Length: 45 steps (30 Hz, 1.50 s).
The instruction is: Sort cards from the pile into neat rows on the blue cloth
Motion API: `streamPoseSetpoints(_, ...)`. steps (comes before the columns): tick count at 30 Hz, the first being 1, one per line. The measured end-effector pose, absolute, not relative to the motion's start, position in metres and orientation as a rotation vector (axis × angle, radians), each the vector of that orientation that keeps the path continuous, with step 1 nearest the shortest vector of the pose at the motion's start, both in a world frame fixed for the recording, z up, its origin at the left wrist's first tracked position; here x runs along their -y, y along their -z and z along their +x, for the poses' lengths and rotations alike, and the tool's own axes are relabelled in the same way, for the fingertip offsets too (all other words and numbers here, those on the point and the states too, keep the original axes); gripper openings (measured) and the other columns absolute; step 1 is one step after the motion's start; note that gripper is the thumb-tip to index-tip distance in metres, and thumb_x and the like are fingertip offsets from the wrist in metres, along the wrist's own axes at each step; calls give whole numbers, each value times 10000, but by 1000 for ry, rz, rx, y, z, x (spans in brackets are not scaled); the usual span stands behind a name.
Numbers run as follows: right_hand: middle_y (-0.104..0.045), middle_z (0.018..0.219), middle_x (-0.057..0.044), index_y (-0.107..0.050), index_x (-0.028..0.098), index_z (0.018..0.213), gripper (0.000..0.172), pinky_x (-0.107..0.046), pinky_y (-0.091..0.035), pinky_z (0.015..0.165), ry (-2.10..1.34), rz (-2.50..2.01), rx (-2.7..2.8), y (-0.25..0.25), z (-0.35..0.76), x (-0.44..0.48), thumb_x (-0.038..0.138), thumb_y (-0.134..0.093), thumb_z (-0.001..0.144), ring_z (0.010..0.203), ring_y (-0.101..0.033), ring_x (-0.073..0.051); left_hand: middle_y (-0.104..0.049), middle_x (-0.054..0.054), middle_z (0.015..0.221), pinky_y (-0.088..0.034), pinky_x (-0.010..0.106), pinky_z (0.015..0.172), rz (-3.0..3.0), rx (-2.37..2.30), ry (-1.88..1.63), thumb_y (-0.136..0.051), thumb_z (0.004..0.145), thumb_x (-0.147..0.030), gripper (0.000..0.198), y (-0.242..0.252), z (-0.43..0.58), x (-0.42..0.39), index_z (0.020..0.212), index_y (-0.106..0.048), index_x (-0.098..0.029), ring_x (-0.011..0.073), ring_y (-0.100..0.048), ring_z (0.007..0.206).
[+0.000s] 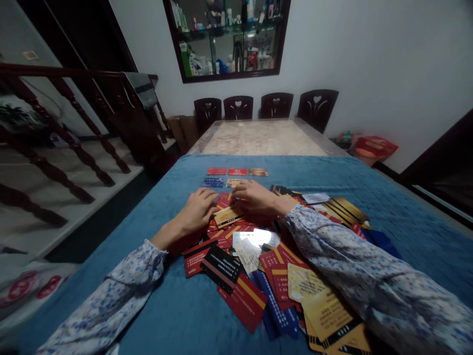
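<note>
A loose heap of printed cards, red, gold, black and blue, spreads over the blue cloth. My left hand (199,208) rests at the heap's left far edge, fingers stretched forward and slightly bent, its thumb by the end of a gold card (228,216). Across from it, my right hand (254,199) lies over the cards with fingers reaching left, apart and bent; its thumb and what lies under the palm are hidden. Between the hands shows a red card (223,199). Just beyond my fingertips lie a blue card (213,183) and a partly covered gold card (233,183).
A far row holds two red cards (237,171) and a brown-gold card (258,172). Nearer me are a black card (220,268) and several gold cards (328,313). The blue cloth (155,291) covers the near table; dark chairs (277,106) stand beyond.
</note>
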State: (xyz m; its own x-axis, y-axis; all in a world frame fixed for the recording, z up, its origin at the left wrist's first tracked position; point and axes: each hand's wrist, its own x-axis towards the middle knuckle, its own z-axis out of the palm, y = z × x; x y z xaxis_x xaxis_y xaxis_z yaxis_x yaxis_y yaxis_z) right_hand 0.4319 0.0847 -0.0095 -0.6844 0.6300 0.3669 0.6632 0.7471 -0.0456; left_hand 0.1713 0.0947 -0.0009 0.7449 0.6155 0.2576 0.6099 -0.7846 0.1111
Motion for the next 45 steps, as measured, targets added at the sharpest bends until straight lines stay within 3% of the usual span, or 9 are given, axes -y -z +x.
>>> streamPoseSetpoints(14, -729, 1193, -143, -737, 152, 1077, 226, -419, -468, 957, -93, -774, 2672, 16, 432, -56, 298, -589, 988, 1089, -603, -246, -660, 133, 1340, -424, 561, 1077, 3005, -869, -352, -543, 999, -373, 282, 4, 175, -51, 1163, -675, -186, 358, -459, 1361)
streamPoseSetpoints(25, -749, 1028, -120, -756, 161, 1038, 198, -357, -435, 858, -24, -796, 2688, 21, 430, -55, 268, -599, 985, 929, -592, -210, -698, 125, 1215, -460, 533, 1053, 3002, -862, -314, -550, 998, -283, 222, 3, 174, -45, 1104, -721, -189, 326, -511, 1304)
streamPoseSetpoints(31, -747, 1057, -126, -754, 153, 1062, 210, -367, -442, 845, -28, -759, 2702, 18, 431, -53, 276, -609, 974, 920, -603, -213, -707, 112, 1158, -462, 497, 1063, 2965, -828, -337, -570, 984, -241, 197, 6, 175, -46, 1092, -725, -184, 293, -559, 1236)
streamPoseSetpoints(37, -752, 1002, -114, -759, 156, 1031, 201, -349, -450, 799, -33, -733, 2699, 20, 430, -53, 255, -589, 987, 871, -615, -195, -712, 103, 1104, -509, 414, 955, 2900, -799, -310, -582, 961, -198, 158, 4, 172, -48, 987, -737, -178, 242, -645, 1046)
streamPoseSetpoints(45, -740, 1048, -130, -746, 146, 1082, 224, -363, -475, 825, -72, -702, 2711, 12, 430, -47, 281, -599, 982, 916, -615, -206, -712, 104, 1074, -537, 366, 909, 2852, -714, -341, -594, 940, -167, 152, -1, 170, -46, 995, -736, -174, 221, -659, 1000)
